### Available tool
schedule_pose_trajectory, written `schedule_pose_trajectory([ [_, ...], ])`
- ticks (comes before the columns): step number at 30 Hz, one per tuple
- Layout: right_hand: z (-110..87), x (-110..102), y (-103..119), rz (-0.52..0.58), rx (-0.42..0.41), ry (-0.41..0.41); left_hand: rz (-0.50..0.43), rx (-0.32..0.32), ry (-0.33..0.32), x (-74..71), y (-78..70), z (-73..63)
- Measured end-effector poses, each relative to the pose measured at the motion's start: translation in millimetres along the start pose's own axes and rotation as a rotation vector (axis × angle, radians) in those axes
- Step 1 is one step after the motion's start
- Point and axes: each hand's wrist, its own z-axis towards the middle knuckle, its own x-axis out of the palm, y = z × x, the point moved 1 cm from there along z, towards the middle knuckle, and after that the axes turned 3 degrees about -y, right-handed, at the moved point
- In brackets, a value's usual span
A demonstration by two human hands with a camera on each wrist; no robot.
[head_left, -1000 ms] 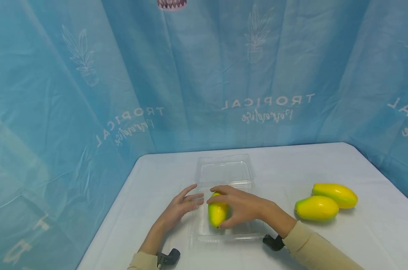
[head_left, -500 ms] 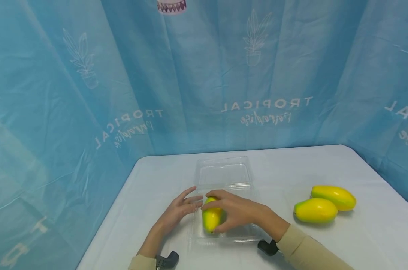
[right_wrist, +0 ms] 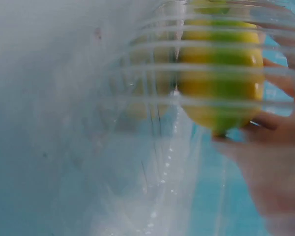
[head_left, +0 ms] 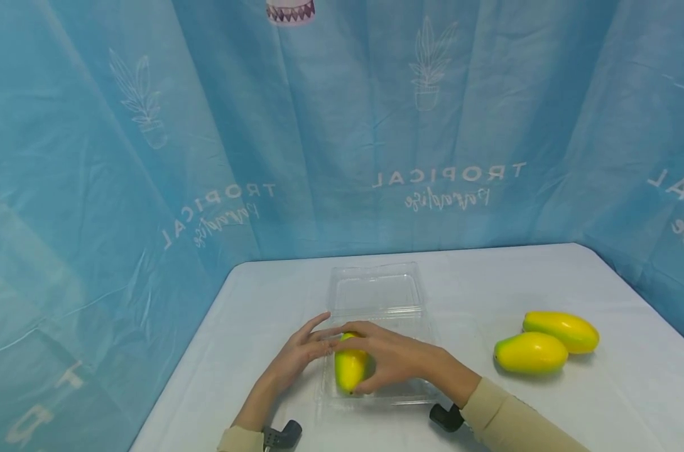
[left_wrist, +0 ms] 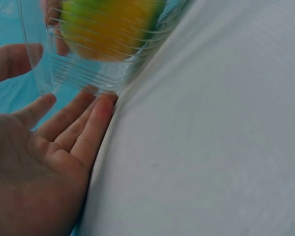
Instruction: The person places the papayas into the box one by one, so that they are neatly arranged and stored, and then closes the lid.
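Note:
My right hand (head_left: 397, 359) grips a yellow-green papaya (head_left: 348, 371) from above, fingers at its far end and thumb at the near end. The papaya lies lengthwise at the left side inside a clear plastic clamshell container (head_left: 401, 397). Ribbed clear walls stand in front of the papaya (right_wrist: 221, 73) in the right wrist view. My left hand (head_left: 296, 358) is at the container's left side. In the left wrist view its straight fingers (left_wrist: 91, 130) reach the ribbed wall low down, and the thumb is up by the rim.
The container's lid (head_left: 375, 290) lies folded back behind the base. Two more papayas (head_left: 531, 353) (head_left: 562, 331) rest side by side on the white tabletop (head_left: 596, 402) at the right. A blue printed curtain (head_left: 330, 125) hangs behind and beside the table.
My right hand has slid the papaya leftward and slightly toward me inside the container, close to the left hand. The left hand stays nearly in place.

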Motion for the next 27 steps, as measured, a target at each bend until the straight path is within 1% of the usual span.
schedule_pose_trajectory([
  [6, -2.1, 1.8, -0.6, -0.003, 0.020, -0.008, 0.013, 0.002, -0.009, 1.1, 3.2, -1.0],
  [9, -3.9, 0.4, -1.8, -0.013, 0.038, -0.015, -0.002, 0.016, -0.005, 1.4, 3.6, -1.4],
  [13, -6.9, -4.0, -3.1, -0.028, 0.040, -0.033, -0.022, 0.024, 0.002, 0.8, 3.2, -1.4],
  [16, -9.2, -7.0, -4.4, -0.033, 0.036, -0.046, 0.002, 0.010, -0.012, 0.6, 2.2, -1.3],
  [21, -13.5, -11.6, -6.1, -0.027, 0.066, -0.063, 0.032, -0.001, -0.022, 1.4, 1.1, -0.5],
  [27, -18.0, -18.6, -8.2, -0.045, 0.101, -0.085, 0.031, -0.016, -0.031, 2.1, 0.3, -0.7],
])
